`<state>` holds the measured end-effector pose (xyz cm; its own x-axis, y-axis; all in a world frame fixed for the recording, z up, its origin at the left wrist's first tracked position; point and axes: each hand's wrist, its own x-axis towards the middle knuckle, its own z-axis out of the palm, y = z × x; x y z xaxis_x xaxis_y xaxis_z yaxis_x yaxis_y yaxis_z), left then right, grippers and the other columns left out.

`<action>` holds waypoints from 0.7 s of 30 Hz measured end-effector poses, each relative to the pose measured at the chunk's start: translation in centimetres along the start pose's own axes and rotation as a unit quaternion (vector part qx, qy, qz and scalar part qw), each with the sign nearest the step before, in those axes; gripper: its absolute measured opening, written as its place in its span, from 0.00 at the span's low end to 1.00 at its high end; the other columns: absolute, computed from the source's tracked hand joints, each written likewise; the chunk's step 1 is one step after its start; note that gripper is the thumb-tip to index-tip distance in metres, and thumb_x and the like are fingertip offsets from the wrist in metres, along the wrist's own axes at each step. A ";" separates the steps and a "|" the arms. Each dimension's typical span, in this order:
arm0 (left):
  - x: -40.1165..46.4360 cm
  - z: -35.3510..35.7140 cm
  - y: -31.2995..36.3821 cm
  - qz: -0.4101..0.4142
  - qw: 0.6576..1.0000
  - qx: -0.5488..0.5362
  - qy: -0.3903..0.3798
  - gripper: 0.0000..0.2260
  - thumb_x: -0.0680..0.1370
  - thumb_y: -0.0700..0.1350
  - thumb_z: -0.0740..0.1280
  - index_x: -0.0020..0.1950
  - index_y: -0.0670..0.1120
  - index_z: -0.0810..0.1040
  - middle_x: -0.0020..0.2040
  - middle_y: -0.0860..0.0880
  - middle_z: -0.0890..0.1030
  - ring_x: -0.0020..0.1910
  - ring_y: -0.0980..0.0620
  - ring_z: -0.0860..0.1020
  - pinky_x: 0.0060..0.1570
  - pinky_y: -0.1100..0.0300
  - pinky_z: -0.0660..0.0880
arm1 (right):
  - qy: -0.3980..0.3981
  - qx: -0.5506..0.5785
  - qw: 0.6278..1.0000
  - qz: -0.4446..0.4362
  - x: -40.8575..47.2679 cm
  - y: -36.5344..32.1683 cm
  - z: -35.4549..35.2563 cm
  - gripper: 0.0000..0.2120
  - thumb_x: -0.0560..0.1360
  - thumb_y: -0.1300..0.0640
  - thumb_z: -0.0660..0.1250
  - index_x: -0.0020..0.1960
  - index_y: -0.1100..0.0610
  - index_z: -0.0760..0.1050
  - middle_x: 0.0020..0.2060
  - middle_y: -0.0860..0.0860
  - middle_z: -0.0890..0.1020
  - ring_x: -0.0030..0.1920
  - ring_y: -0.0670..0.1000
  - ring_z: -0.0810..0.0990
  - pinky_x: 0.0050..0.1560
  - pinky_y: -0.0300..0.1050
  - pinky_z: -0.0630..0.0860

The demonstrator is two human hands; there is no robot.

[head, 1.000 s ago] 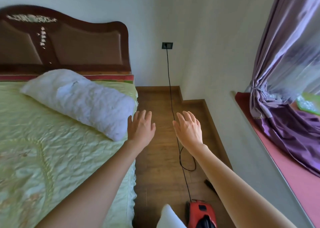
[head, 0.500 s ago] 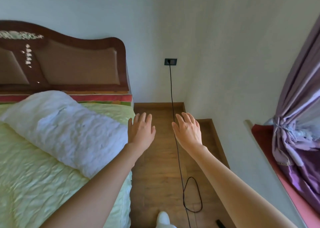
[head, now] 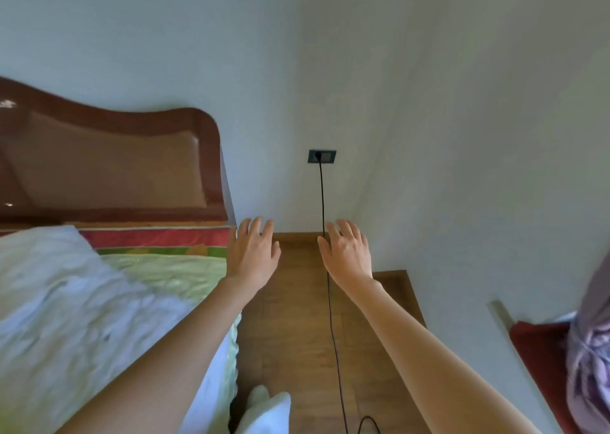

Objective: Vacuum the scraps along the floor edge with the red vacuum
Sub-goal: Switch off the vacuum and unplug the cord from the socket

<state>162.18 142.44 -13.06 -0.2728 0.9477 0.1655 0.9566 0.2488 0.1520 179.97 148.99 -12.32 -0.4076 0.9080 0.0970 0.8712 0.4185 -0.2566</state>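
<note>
I see both bare hands held out over the floor strip. My left hand (head: 252, 255) sits at centre, fingers straight and slightly spread, holding nothing. My right hand (head: 346, 255) sits just beside it toward 3 o'clock, fingers likewise spread and relaxed, holding nothing.

The red vacuum is out of view; I cannot tell where it is. Its thin black power cord (head: 325, 209) hangs from the dark rectangular wall socket (head: 322, 156) at 12 o'clock, passes behind the right hand, and runs along the brown wooden plank floor (head: 297, 334) toward 6 o'clock, ending in a loop at the frame edge.

At 9 o'clock stand the dark brown curved wooden headboard (head: 109, 166), the pale green quilted bedspread (head: 171, 268) and the white crinkled pillow (head: 66, 301). At 4 o'clock hangs the purple satin curtain (head: 591, 351) over a dark red ledge (head: 541, 347).

No containers are visible.
</note>
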 end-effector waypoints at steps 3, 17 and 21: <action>5.9 0.5 -1.4 0.031 0.999 0.013 0.005 0.19 0.74 0.46 0.68 0.64 0.41 0.76 0.61 0.41 0.77 0.61 0.39 0.75 0.58 0.42 0.73 | 0.010 0.003 1.000 0.011 5.9 -0.5 0.5 0.22 0.82 0.48 0.53 0.73 0.55 0.65 0.72 0.55 0.68 0.74 0.55 0.61 0.73 0.51 0.60; 25.8 9.7 -1.7 0.040 0.999 0.019 -0.024 0.21 0.75 0.48 0.69 0.67 0.44 0.74 0.67 0.41 0.75 0.67 0.39 0.72 0.64 0.41 0.70 | -0.017 0.000 1.000 0.013 26.3 5.0 7.6 0.19 0.80 0.53 0.60 0.67 0.60 0.71 0.65 0.59 0.74 0.69 0.59 0.69 0.68 0.56 0.69; 31.6 13.4 -1.5 0.016 0.999 0.013 -0.036 0.22 0.74 0.48 0.71 0.66 0.44 0.75 0.67 0.40 0.75 0.66 0.38 0.73 0.63 0.40 0.70 | -0.032 -0.008 0.999 0.015 33.0 7.5 10.0 0.18 0.79 0.54 0.63 0.66 0.62 0.73 0.64 0.61 0.76 0.67 0.61 0.72 0.65 0.58 0.71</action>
<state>153.51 174.69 -21.14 -0.2346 0.9671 0.0984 0.9673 0.2223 0.1218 170.28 181.88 -20.67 -0.3971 0.9173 0.0280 0.8876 0.3917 -0.2423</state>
